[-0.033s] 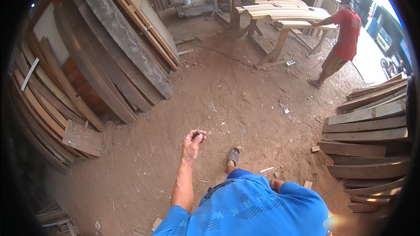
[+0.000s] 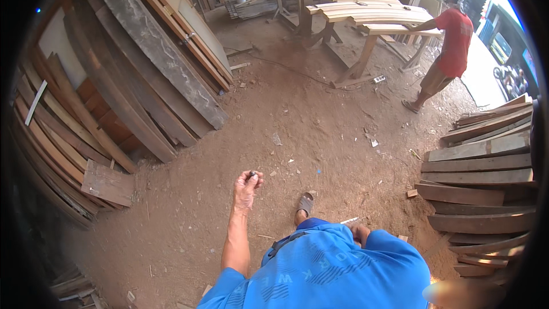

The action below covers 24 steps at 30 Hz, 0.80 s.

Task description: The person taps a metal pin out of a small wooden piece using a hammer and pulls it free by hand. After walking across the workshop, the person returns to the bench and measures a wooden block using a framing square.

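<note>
My left hand [image 2: 246, 190] is raised over the dirt floor in front of me, with the forearm upright. Its thumb and fingers pinch a small dark object [image 2: 253, 175], too small to name. My right hand [image 2: 360, 233] hangs low by my right hip, partly covered by my blue shirt [image 2: 337, 263]. Its fingers are hidden, so I cannot see whether it holds anything. One sandalled foot [image 2: 305, 205] shows below, between the two hands.
Tall boards and a wooden door [image 2: 194, 28] lean on the left. Curved planks [image 2: 480, 194] are stacked at the right. Ahead, a person in a red shirt [image 2: 456, 43] stands at a trestle bench [image 2: 374, 30] bearing pale slats. A cable [image 2: 286, 67] crosses the wood-littered floor.
My left hand has shifted slightly left, still pinching the small dark object. More of my right hand shows beside my hip. The person in red has barely moved.
</note>
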Available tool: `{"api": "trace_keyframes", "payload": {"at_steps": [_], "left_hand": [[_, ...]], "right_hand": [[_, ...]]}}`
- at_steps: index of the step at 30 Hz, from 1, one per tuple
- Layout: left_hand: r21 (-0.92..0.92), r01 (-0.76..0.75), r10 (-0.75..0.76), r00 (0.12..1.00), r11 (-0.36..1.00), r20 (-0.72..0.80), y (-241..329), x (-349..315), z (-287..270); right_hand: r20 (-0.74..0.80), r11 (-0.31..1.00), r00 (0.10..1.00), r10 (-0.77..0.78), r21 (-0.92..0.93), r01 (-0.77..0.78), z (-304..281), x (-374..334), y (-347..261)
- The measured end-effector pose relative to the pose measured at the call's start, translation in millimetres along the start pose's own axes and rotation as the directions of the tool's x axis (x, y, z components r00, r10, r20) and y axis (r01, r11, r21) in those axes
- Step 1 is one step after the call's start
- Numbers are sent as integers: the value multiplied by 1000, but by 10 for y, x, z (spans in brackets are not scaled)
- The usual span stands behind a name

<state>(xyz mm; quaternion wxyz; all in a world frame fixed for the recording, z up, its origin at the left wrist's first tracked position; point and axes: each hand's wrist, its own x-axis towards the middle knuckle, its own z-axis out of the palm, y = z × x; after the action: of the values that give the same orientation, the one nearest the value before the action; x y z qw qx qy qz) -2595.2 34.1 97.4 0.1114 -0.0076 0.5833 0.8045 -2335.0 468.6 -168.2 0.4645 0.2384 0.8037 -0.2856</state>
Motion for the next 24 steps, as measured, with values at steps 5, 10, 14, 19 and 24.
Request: {"api": "trace_keyframes", "payload": {"at_steps": [5,10,14,19,24], "left_hand": [[-49,250,-253,917,967,-309,-770,737,-1317],[-176,579,-587,668,796,-458,-1332,805,-1922],[-290,816,-781,280,500,-558,-1731,1382,-2245],[-163,825,-744,379,541,-550,-1310,3621,-2420],[310,635,-522,765,707,-377,-286,6650,-2110]], "right_hand": [[-136,917,938,-319,-295,269,-1932,1304,-1987],[-402,956,873,-276,-23,291,-3662,1139,-3918],[-458,905,847,-270,178,386,-4138,1830,-4657],[-222,946,972,-69,295,135,-4108,3164,-4268],[-90,999,995,-49,-16,48,-4514,3328,-4361]]}}
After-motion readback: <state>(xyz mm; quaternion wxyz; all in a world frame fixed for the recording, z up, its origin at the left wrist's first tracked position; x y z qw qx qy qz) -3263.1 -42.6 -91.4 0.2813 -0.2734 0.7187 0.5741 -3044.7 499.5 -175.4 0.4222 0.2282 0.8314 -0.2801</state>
